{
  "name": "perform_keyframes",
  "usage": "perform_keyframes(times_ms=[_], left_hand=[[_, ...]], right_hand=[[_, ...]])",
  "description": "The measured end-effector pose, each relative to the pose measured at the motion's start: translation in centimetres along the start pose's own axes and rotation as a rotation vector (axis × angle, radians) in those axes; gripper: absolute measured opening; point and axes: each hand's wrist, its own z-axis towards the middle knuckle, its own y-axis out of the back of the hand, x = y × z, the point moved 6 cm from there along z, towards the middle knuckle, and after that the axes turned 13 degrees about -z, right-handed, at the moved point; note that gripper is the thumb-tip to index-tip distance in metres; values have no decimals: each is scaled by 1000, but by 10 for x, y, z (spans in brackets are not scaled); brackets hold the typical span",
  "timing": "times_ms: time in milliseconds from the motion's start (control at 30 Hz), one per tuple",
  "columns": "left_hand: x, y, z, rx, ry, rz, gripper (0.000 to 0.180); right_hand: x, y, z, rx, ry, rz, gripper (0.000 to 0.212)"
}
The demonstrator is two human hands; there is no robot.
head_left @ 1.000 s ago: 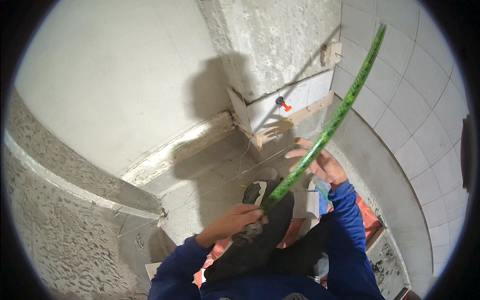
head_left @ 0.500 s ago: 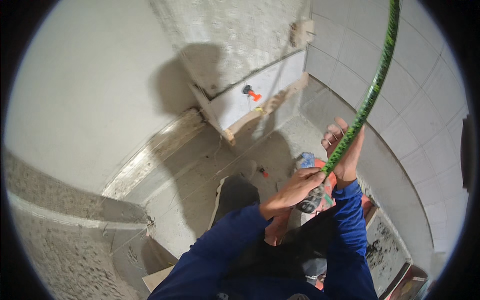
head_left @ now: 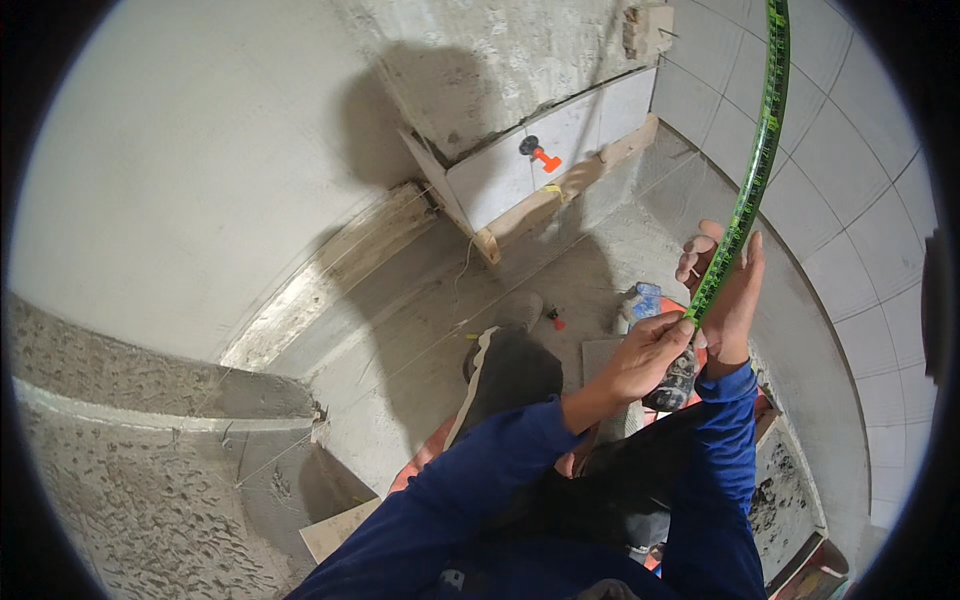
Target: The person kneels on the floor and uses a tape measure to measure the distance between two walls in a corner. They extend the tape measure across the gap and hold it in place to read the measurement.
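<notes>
A bright green measuring tape with black markings runs from the upper right edge down to my hands. Its lower end is pinched between the thumb and fingers of my left hand. My right hand is behind and beside the blade, palm turned up and fingers apart, not closed round it. Below the hands lies a dark, dusty tool, partly covered by my left hand; its kind I cannot make out. A blue object sits just beyond it.
Ahead, a white tile strip carries an orange and black tile-levelling clip above a wooden batten. Grey tiles line the right wall. A small red piece lies on the floor near my shoe. Thin strings cross the floor.
My hands and the tape keep nearly the same pose. The whole view has shifted, so the wall and floor appear further right. The tape's markings show more sharply now.
</notes>
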Motion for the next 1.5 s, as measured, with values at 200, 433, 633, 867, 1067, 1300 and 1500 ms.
perform_keyframes(times_ms=[200, 433, 633, 867, 1067, 1300, 1500], left_hand=[[-4, 6, -11, -23, -124, 110, 34], [0, 12, -20, -52, -208, 300, 33], [3, 19, -22, -27, -185, 245, 33], [8, 18, -21, -10, -194, 131, 37], [11, 20, -22, 41, -171, 157, 32], [17, 24, -25, 20, -171, 165, 32], [2, 20, -30, -4, -215, 253, 33]], right_hand=[[0, -12, -11, -13, 3, -33, 68], [1, -13, -24, -24, 39, -129, 67], [-3, -22, -25, 3, 63, -138, 64], [-5, -28, -23, 39, 87, -135, 62], [-6, -27, -26, 36, 100, -138, 65], [-9, -30, -33, 86, 91, -142, 71], [-7, -36, -34, 102, 107, -155, 72]])
